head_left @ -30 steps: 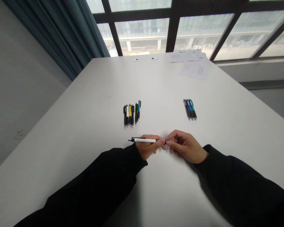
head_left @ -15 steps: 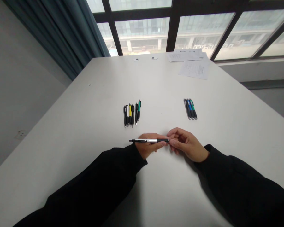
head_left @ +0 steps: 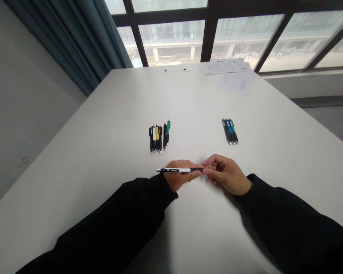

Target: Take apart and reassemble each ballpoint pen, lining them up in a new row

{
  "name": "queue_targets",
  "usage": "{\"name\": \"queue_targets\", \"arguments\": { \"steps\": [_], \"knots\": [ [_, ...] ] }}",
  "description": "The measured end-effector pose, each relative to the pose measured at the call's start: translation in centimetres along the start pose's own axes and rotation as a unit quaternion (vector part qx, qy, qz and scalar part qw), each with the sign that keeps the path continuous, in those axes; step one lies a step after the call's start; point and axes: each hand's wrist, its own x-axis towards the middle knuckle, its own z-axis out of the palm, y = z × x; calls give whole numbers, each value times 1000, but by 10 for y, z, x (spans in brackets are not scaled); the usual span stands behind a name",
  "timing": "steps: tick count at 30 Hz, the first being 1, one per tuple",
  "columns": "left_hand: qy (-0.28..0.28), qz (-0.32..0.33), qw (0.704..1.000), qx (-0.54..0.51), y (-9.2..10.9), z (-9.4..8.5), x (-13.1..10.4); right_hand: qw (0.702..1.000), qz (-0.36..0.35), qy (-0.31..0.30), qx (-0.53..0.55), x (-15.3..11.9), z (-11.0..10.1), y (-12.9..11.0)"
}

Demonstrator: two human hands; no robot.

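Observation:
A white and black pen (head_left: 181, 170) lies level across my left hand (head_left: 180, 175), whose thumb and fingers pinch its dark grip. The fingertips of my right hand (head_left: 227, 174) are closed on the pen's tip end, which they hide. Beyond my left hand several pens lie side by side, among them a yellow one (head_left: 157, 135), a white one (head_left: 154, 135) and a green one (head_left: 168, 129). Farther right is a second group of pens, with a blue one (head_left: 229, 127) and a green one (head_left: 232, 127) in it.
The white table (head_left: 194, 102) reaches to the window. Printed papers (head_left: 234, 82) lie at its far right corner, and two small white pieces (head_left: 164, 71) sit at the far edge. A blue-grey curtain (head_left: 82, 42) hangs at the left.
The pen has turned slightly about its length, so its clip shows differently. My right fingertips have closed further around its tip end.

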Motion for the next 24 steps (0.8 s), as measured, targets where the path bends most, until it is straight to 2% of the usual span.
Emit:
{"name": "queue_targets", "arguments": {
  "steps": [5, 13, 20, 24],
  "knots": [
    [-3, 38, 998, 55, 0, -2, 1, 1000, -13, -7, 17, 0, 0, 0],
    [-12, 41, 998, 56, 1, -3, 1, 1000, -25, -4, 16, 0, -1, 2],
    [-5, 4, 1000, 1, 0, -3, 1, 999, -44, 4, -9, -2, -3, 3],
    [-1, -48, 996, -73, 3, 0, 1, 999, -39, -5, -20, -1, -2, 2]
  ]
}}
